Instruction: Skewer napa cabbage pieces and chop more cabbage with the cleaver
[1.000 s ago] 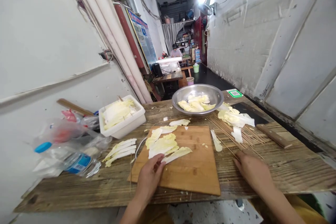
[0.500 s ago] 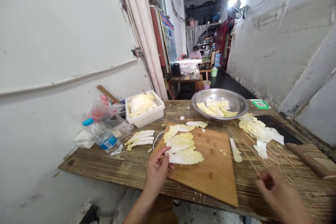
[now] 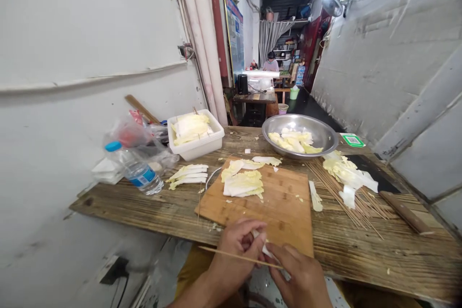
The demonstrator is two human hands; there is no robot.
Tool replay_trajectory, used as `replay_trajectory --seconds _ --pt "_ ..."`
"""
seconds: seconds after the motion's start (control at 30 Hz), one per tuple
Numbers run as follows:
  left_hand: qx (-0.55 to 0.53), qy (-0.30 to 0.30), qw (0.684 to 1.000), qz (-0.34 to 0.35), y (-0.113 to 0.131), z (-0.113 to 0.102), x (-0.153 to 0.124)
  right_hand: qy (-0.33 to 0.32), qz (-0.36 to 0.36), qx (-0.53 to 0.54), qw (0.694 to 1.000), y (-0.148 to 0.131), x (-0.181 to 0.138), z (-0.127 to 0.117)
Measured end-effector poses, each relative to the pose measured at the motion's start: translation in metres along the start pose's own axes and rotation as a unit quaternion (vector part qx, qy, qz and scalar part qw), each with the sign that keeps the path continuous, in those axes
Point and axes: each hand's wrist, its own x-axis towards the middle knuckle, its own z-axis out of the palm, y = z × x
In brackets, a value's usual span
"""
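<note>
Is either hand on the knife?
No, the left hand and right hand meet at the near edge of the cutting board; the knife lies apart, at right.

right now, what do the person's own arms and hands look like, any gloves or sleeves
The left hand and the right hand are both ungloved. No sleeve shows on the left forearm or at the right wrist, and no watch or bracelet can be seen.

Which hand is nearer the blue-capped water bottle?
Left. The left hand is at the cutting board's near edge, to the bottle's right and nearer the camera; the right hand is just right of the left, farther from the bottle.
</note>
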Motion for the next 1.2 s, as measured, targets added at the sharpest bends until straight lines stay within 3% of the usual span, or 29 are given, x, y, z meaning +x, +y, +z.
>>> replay_trajectory --seconds 0.2,0.33,0.47,0.6,0.83,1.1,1.2 --pt "-0.028 0.008 0.999 0.014 0.006 -0.006 0.000 -0.027 0.145 0.139 0.979 -0.008 0.007 -0.005" --pt "-0.164 -0.063 0.983 -0.062 0.005 -0.001 -0.001 -0.052 0.209 0.211 0.953 -0.011 0.011 -0.005" --pt "-0.248 -0.051 0.963 -0.096 0.004 0.001 -0.001 -0.068 0.223 0.226 0.946 -0.012 0.011 -0.015" --pt "-0.279 -0.036 0.954 -0.099 0.006 -0.010 0.002 -0.054 0.206 0.159 0.964 -0.004 -0.001 -0.030" --pt "-0.405 0.000 0.906 -0.122 0.008 -0.019 0.004 -0.014 0.156 0.061 0.986 0.019 -0.029 -0.034" --pt "-0.395 -0.026 0.912 -0.103 0.011 -0.012 0.000 -0.081 0.118 0.072 0.987 0.010 -0.021 -0.035" --pt "-0.370 -0.060 0.920 -0.116 0.009 -0.004 -0.004 -0.060 0.059 0.086 0.993 -0.004 -0.011 -0.036"
